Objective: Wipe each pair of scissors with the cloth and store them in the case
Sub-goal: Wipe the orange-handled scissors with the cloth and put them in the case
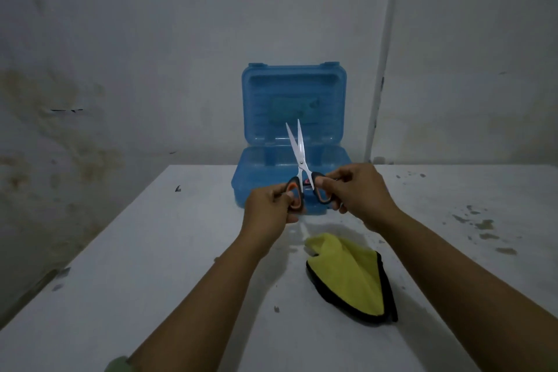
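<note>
Head camera, looking forward and down: a white, paint-chipped counter [151,266] stands against a stained grey wall [120,39] and carries one translucent blue plastic case [294,118], which sits at the far side, its lid propped upright and its tray facing the person, apparently ready to take cleaned tools. Something small and dark with a touch of red shows low in the tray behind the handles, possibly another pair; it is too hidden to tell. One yellow microfibre cloth with black edging [350,275] lies crumpled on the counter just right of centre, below the hands and apart from them, within easy reach for wiping.

Two bare forearms reach in from the bottom edge. The left hand [268,208] pinches one handle loop and the right hand [356,190] pinches the other, each grip closed on the single pair of steel scissors with black and orange handles [299,157]. The scissors are held in the air in front of the case, points up and blades parted a little, seemingly spread so both inner faces can be checked or reached by the cloth. Judging by the cloth lying untouched, the pair is either about to be wiped or about to go into the case.
</note>
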